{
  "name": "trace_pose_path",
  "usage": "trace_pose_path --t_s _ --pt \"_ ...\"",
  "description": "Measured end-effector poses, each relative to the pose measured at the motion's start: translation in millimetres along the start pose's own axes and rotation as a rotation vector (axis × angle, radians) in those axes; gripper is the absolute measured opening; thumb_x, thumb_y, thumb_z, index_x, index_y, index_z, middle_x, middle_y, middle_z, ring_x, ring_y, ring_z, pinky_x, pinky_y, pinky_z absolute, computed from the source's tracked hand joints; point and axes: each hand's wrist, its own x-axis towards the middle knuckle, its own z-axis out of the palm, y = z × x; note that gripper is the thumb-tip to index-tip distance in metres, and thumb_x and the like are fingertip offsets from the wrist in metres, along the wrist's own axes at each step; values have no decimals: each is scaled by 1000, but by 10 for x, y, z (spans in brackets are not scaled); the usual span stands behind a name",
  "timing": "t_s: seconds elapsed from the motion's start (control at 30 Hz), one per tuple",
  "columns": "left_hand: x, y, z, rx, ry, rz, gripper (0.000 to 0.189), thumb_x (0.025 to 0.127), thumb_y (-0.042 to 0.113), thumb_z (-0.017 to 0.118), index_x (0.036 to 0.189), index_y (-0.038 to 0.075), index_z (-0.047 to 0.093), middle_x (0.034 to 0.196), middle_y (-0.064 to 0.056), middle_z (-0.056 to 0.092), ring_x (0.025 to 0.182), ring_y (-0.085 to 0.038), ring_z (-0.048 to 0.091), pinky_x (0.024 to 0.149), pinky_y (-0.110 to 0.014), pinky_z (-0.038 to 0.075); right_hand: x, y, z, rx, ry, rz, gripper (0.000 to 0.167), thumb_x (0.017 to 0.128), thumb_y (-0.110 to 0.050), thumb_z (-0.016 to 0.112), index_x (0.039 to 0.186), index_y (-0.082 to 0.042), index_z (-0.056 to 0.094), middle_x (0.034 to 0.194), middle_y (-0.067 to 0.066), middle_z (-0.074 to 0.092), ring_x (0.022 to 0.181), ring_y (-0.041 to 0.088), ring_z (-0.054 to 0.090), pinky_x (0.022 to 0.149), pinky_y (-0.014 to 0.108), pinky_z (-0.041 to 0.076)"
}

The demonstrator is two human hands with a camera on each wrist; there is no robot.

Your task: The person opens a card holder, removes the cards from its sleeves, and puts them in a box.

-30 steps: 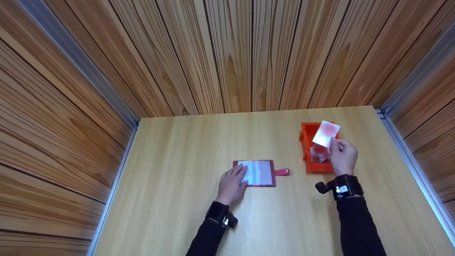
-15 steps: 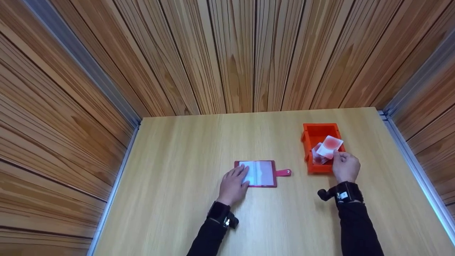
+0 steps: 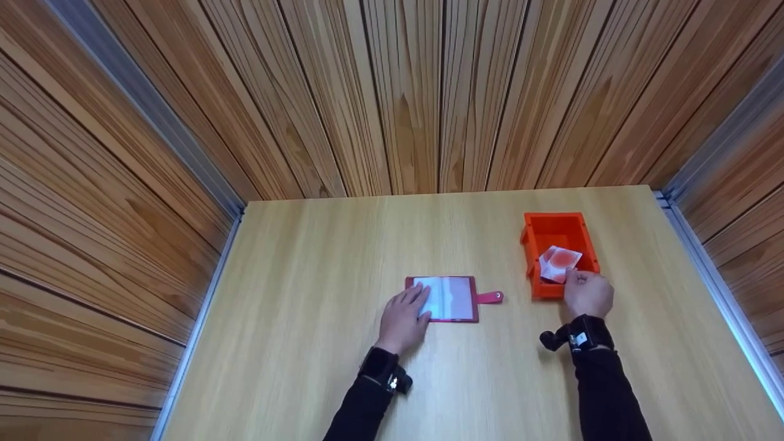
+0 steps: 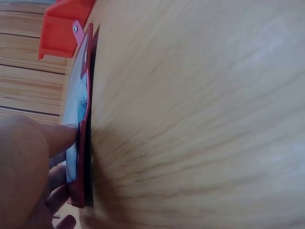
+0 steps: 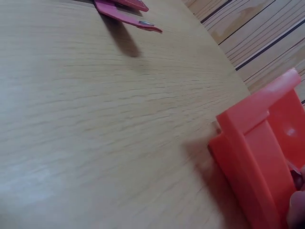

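Observation:
A card holder [image 3: 459, 300] with a red cover and clear sleeves lies spread open on the table, its snap strap [image 3: 490, 297] pointing right. My left hand [image 3: 403, 318] rests on its left side with the fingers extended over the sleeve; the left wrist view shows the thumb [image 4: 62, 136] on the sleeve near the edge. Over the front part of an orange bin [image 3: 554, 223], my right hand [image 3: 589, 294] pinches the lower corner of a white card [image 3: 562, 263] with a red round patch. Other pale cards [image 3: 545, 256] in the bin are partly covered by it.
The bin stands at the right of the light wooden table [image 3: 318, 257], to the right of the strap. Wood-panelled walls [image 3: 392, 98] close off the back and both sides. Metal rails [image 3: 723, 312] run along the table's sides.
My right hand has brought the card down from above the bin's back half into its front part, among the other cards. The left hand has stayed on the card holder.

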Motion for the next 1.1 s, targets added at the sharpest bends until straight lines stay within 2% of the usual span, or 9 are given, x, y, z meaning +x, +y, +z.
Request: trace_pose_path --t_s 0.23,0.53,0.9,1.1 --pt "12 28 -31 -37 -30 -21 55 106 30 57 157 15 46 164 -5 44 152 -25 39 124 -48 33 2 -26 21 -57 33 36 43 106 -30 56 122 7 72 115 27 74 110 44 65 98 53 49" --pt "1 3 -22 -17 -14 0 54 104 30 58 155 15 49 162 -5 47 149 -26 43 122 -47 35 -16 -70 49 -73 38 118 44 104 -35 59 119 4 74 114 24 75 107 42 66 94 50 50" --pt "14 -22 -22 -22 11 18 53 103 29 59 153 13 52 160 -7 49 147 -28 45 121 -48 36 -19 -106 77 -92 111 124 40 100 -34 62 114 1 77 116 24 74 109 45 66 92 53 51" --pt "17 -33 -15 -9 -20 7 53 104 30 57 155 15 49 161 -5 47 148 -27 44 123 -47 34 -7 -82 70 -111 109 128 40 99 -31 61 113 3 76 116 25 73 109 46 66 93 54 51"
